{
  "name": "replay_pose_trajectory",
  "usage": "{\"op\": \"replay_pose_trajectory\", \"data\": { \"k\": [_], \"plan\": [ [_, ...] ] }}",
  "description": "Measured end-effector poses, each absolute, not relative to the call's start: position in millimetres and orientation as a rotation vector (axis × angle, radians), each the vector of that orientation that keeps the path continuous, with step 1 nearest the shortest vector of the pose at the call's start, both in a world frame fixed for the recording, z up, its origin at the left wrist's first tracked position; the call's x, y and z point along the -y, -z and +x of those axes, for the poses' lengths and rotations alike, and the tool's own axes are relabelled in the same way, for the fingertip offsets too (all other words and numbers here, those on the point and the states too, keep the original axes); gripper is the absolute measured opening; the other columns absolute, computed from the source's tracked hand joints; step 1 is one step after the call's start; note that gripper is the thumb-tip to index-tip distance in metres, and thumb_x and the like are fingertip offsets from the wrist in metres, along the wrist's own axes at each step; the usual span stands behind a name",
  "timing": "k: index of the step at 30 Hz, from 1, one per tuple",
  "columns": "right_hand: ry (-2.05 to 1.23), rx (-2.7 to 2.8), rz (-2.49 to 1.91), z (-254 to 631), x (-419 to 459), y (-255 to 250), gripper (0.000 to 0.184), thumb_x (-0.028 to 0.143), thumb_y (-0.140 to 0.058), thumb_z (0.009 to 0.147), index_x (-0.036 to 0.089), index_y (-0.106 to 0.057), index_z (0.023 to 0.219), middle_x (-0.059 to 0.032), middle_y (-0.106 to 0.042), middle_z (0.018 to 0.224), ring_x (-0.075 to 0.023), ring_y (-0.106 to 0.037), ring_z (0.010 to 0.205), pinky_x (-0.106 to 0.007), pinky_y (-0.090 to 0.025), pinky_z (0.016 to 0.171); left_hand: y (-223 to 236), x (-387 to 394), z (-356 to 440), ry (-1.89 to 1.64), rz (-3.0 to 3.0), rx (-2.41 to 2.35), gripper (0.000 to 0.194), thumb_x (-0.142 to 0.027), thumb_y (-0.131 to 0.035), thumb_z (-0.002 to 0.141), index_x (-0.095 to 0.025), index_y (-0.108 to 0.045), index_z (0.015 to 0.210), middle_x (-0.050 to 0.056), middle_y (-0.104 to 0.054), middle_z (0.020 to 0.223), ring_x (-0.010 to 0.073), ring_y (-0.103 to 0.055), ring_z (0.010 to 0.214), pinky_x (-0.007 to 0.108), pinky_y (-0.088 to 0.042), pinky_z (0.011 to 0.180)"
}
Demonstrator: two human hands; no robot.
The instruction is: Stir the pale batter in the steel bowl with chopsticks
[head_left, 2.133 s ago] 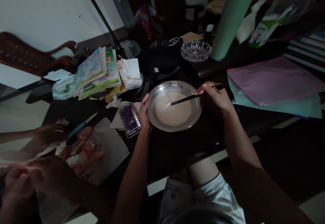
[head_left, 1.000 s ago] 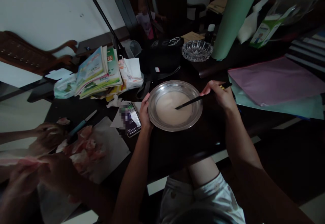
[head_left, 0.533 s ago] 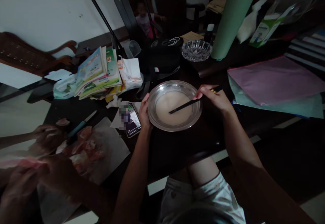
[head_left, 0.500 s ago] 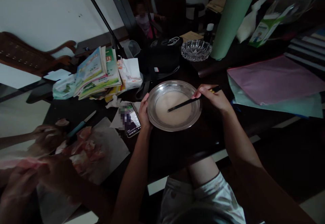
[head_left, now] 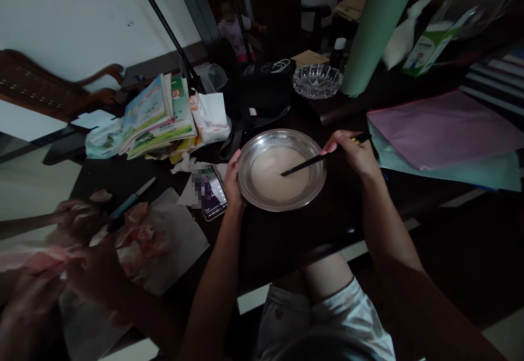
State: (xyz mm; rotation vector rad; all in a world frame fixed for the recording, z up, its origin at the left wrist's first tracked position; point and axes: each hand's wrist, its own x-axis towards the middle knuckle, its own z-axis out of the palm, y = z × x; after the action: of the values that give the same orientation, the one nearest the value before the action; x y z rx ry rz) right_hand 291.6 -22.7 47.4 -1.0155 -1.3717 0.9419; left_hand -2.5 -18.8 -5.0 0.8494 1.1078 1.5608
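Note:
A shallow metal bowl (head_left: pixel 282 206) stands on the dark table, with a pale, cloudy liquid (head_left: pixel 270 178) in it. My left hand (head_left: pixel 234 181) grips the bowl's left rim, thumb at the edge and the other fingers hidden beneath. Dark chopsticks (head_left: pixel 313 160) are closed in my right hand (head_left: pixel 350 151), over the bowl's right side. Their tips dip into the liquid near its middle. A lit phone (head_left: pixel 215 200) lies just left of my left hand, partly on white paper.
At the left, other people's hands (head_left: pixel 88 273) work over peelings (head_left: pixel 141 235) on a paper sheet (head_left: pixel 184 241), near a knife (head_left: pixel 131 202). Behind are books (head_left: pixel 158 115), a glass ashtray (head_left: pixel 317 81) and a green flask (head_left: pixel 376 39). Folders (head_left: pixel 446 126) lie right; a person (head_left: pixel 235 33) is farther back.
My right hand has moved a little to the right, and the chopstick tips have shifted right through the liquid. My left hand stays on the bowl's rim.

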Motion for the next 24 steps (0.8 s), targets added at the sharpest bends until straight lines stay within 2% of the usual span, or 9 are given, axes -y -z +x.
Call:
{"op": "replay_pose_trajectory", "data": {
  "k": [5, 11, 16, 21, 24],
  "plan": [
    [-1.060, 1.488, -0.962, 288.7, 24.2, -49.4, 0.039, 0.057, -0.065, 0.087, 0.024, -0.073, 0.068, -0.0029, -0.077, 0.076, -0.0197, -0.072, 0.078, -0.035, -0.054, 0.081, 6.1, 18.4, -2.9, -1.559, 0.844, -1.104, 0.040, -0.041, -0.071, 0.077, -0.025, -0.073, 0.114, 0.005, -0.066, 0.138, 0.0277, -0.052, 0.137, 0.039, -0.037, 0.117],
    [-0.955, 1.396, -0.986, 290.1, 23.5, -48.5, 0.044, 0.054, -0.061, 0.091, 0.023, -0.070, 0.061, -0.0012, -0.074, 0.066, -0.0172, -0.069, 0.068, -0.033, -0.053, 0.079, 6.2, 17.5, -2.5, -1.575, 0.849, -1.113, 0.044, -0.043, -0.074, 0.074, -0.022, -0.073, 0.113, 0.007, -0.067, 0.137, 0.0298, -0.051, 0.138, 0.039, -0.038, 0.115],
    [-1.013, 1.468, -0.972, 288.9, 24.0, -49.4, 0.038, 0.055, -0.065, 0.088, 0.024, -0.074, 0.069, -0.0020, -0.077, 0.075, -0.0189, -0.072, 0.077, -0.034, -0.054, 0.082, 6.8, 17.6, -2.2, -1.574, 0.834, -1.115, 0.041, -0.042, -0.073, 0.075, -0.024, -0.074, 0.112, 0.005, -0.068, 0.135, 0.0277, -0.055, 0.134, 0.037, -0.040, 0.113],
    [-0.984, 1.405, -0.997, 290.6, 24.0, -48.5, 0.043, 0.055, -0.062, 0.091, 0.024, -0.071, 0.063, -0.0014, -0.074, 0.068, -0.0178, -0.070, 0.070, -0.034, -0.053, 0.080, 6.1, 17.9, -0.9, -1.590, 0.823, -1.108, 0.039, -0.040, -0.072, 0.075, -0.024, -0.074, 0.111, 0.005, -0.070, 0.131, 0.0264, -0.057, 0.132, 0.037, -0.041, 0.112],
    [-1.049, 1.483, -0.969, 289.2, 24.0, -49.1, 0.040, 0.057, -0.065, 0.088, 0.024, -0.073, 0.068, -0.0027, -0.077, 0.074, -0.0191, -0.072, 0.077, -0.034, -0.054, 0.080, 5.4, 17.8, -0.7, -1.585, 0.819, -1.114, 0.040, -0.041, -0.073, 0.075, -0.024, -0.074, 0.111, 0.006, -0.071, 0.129, 0.0272, -0.057, 0.131, 0.037, -0.042, 0.111]
  ]
}}
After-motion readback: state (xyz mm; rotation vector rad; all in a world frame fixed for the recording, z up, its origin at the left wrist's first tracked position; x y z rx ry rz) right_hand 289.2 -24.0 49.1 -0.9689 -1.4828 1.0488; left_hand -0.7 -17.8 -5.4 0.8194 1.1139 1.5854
